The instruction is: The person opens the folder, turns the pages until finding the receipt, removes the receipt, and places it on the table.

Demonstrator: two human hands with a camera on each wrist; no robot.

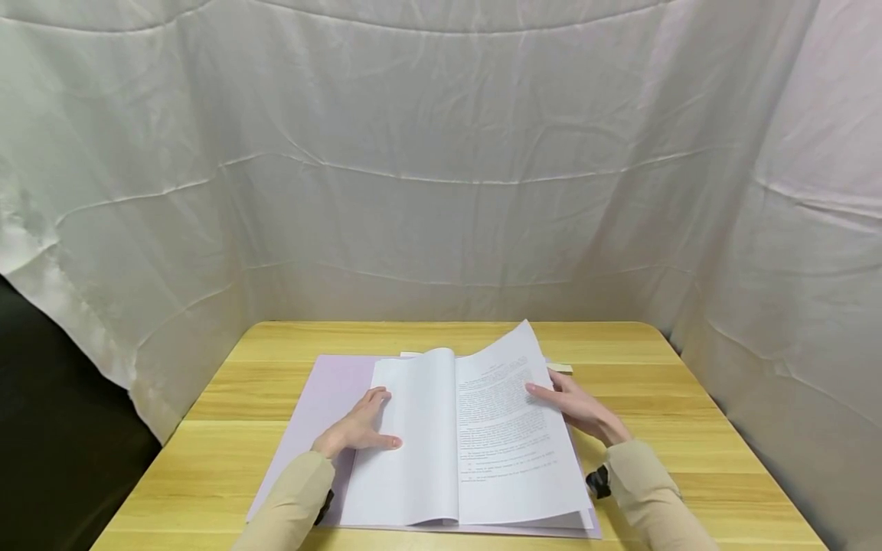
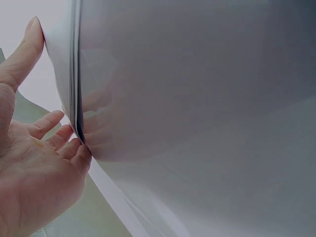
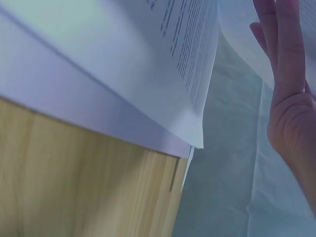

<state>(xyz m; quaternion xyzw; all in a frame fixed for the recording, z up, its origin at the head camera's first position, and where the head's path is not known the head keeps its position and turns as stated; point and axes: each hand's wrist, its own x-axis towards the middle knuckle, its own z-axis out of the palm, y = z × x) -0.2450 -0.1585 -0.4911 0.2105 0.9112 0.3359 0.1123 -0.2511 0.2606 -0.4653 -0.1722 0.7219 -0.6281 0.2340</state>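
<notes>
Two of my hands engage the open booklet [image 1: 458,451], which lies at the near middle of the wooden table [image 1: 710,467] on a lilac cover [image 1: 303,428].

Left hand [image 1: 360,428]: the forearm enters from the lower edge and angles inward. Thumb and fingers are spread well apart. The thumb extends straight over the blank left page [image 1: 430,428]; the fingers reach forward near its outer edge. In the left wrist view my palm is exposed, and the fingertips meet a stack of sheet edges without clamping them.

Right hand [image 1: 582,405]: the forearm angles inward from the lower right. I pinch the printed right page [image 1: 510,428] by its outer edge, thumb on the printed face, fingers behind it. The page stands raised at its far outer corner. In the right wrist view two fingers are straight and side by side; the pinch itself lies outside that view.

Both arms wear beige sleeves [image 1: 644,474], and a black device [image 1: 598,482] is fitted at the right wrist. A pale strip [image 1: 560,368], partly hidden, lies beyond the right hand. A light curtain [image 1: 441,222] hangs behind the table.
</notes>
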